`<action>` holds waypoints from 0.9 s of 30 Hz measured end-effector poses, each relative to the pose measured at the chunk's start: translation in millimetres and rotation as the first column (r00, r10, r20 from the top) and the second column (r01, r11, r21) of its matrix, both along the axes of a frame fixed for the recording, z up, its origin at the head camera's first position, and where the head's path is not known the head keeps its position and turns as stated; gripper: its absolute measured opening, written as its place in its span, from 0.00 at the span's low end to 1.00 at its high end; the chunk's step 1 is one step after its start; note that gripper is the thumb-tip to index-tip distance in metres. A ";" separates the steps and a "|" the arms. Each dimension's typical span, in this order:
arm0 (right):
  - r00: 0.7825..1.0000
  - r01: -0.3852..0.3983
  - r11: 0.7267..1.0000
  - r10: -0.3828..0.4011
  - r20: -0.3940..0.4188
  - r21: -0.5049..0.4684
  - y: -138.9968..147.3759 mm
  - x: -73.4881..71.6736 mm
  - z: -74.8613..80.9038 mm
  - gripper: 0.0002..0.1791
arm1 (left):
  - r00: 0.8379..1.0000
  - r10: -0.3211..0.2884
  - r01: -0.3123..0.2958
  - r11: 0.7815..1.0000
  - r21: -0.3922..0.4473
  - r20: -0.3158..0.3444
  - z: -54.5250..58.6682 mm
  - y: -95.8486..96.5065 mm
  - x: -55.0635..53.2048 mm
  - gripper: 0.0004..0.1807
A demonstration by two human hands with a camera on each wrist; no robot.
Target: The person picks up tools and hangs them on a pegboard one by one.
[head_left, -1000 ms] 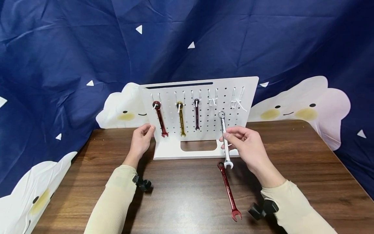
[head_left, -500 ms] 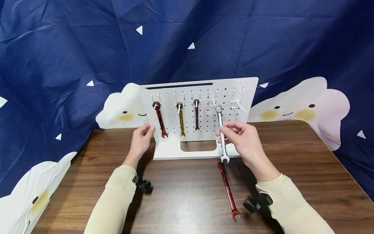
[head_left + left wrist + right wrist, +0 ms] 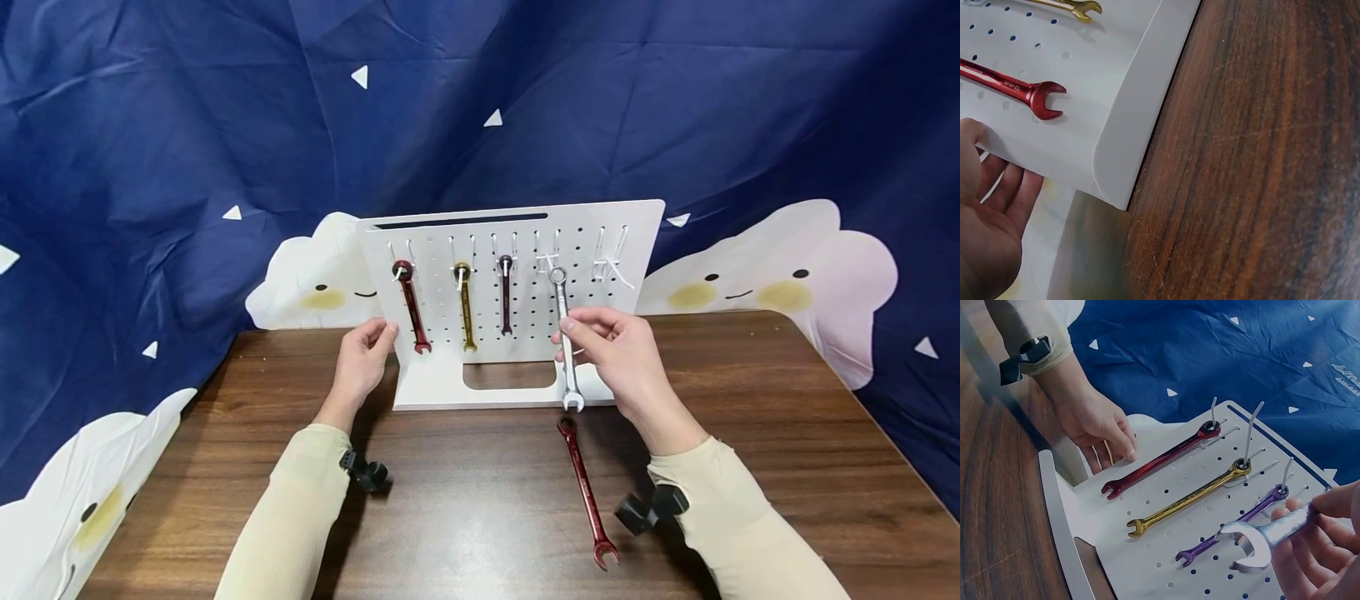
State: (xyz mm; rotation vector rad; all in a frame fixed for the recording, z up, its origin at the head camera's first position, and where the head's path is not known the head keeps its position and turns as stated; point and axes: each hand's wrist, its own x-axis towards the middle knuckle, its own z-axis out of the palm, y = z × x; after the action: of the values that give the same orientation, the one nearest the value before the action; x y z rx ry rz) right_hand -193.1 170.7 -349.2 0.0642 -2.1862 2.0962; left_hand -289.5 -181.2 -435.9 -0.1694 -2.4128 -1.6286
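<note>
My left hand [image 3: 362, 360] grips the left edge of a white pegboard stand [image 3: 442, 321], thumb in front and fingers behind it, as the left wrist view shows. My right hand [image 3: 628, 360] pinches a silver combination wrench [image 3: 570, 375] by its shaft in front of the board, ring end up and open end down. That ring overlaps the fourth hook [image 3: 552, 262] in the head view; I cannot tell whether it is on the hook. From hooks to its left hang a red wrench [image 3: 412, 310], a yellow wrench [image 3: 467, 310] and a purple wrench [image 3: 1266, 503].
Another red wrench [image 3: 585, 487] lies on the brown wooden table [image 3: 465, 517] in front of the stand. A bare hook [image 3: 617, 271] sticks out at the board's right. Behind stands a blue curtain [image 3: 450, 150] with clouds.
My right hand has carried the silver wrench left and slightly up, bringing its ring end to the fourth hook. The left hand stays at the board's edge.
</note>
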 end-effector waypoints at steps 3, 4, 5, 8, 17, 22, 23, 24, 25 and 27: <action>1.000 -0.001 1.000 0.001 0.017 0.012 -0.8 -2.9 -0.8 0.19 | 1.000 0.000 0.000 1.000 0.003 0.005 0.7 -0.1 0.6 0.17; 1.000 -0.002 1.000 0.001 0.023 0.015 -1.2 -4.1 -1.2 0.20 | 1.000 -0.001 0.000 1.000 0.003 0.007 0.7 -0.1 0.8 0.17; 1.000 -0.002 1.000 0.002 0.028 0.015 -1.6 -5.4 -1.6 0.20 | 1.000 0.001 -0.001 1.000 0.001 0.011 0.7 -0.2 1.0 0.17; 0.999 -0.002 1.000 0.002 0.039 0.013 -2.7 -9.6 -2.7 0.21 | 1.000 0.003 -0.003 1.000 0.001 0.014 0.3 -0.4 1.2 0.17; 0.998 0.022 1.000 -0.022 0.054 -0.008 -2.9 -23.3 -7.7 0.21 | 1.000 0.005 -0.005 1.000 -0.004 0.012 0.6 0.9 -0.3 0.17; 0.997 0.047 0.999 -0.045 0.067 -0.022 -4.7 -30.8 -10.3 0.21 | 1.000 0.005 -0.006 1.000 0.002 0.010 0.3 -0.1 -0.3 0.16; 0.996 0.051 0.998 -0.049 0.068 -0.023 -4.8 -32.3 -11.1 0.21 | 1.000 0.005 -0.005 1.000 0.004 0.009 -0.1 -0.3 -0.5 0.16; 0.996 0.056 0.998 -0.054 0.070 -0.023 -4.8 -33.6 -11.8 0.21 | 1.000 0.006 -0.006 1.000 0.006 0.008 -0.4 -0.3 -0.7 0.16; 0.996 0.059 0.998 -0.057 0.072 -0.023 -4.7 -34.9 -12.5 0.21 | 1.000 0.005 -0.005 1.000 0.009 0.008 -0.7 -0.2 -0.7 0.16; 0.995 0.065 0.998 -0.063 0.077 -0.023 -4.6 -37.1 -13.8 0.21 | 1.000 0.005 -0.005 1.000 0.015 0.011 -1.0 -0.1 -1.0 0.16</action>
State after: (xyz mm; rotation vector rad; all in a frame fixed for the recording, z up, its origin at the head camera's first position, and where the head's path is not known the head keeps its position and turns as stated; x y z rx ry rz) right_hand -230.2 166.1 -363.0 -0.0885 -2.1725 2.1246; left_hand -290.6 -181.3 -436.8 -0.1527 -2.4064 -1.6491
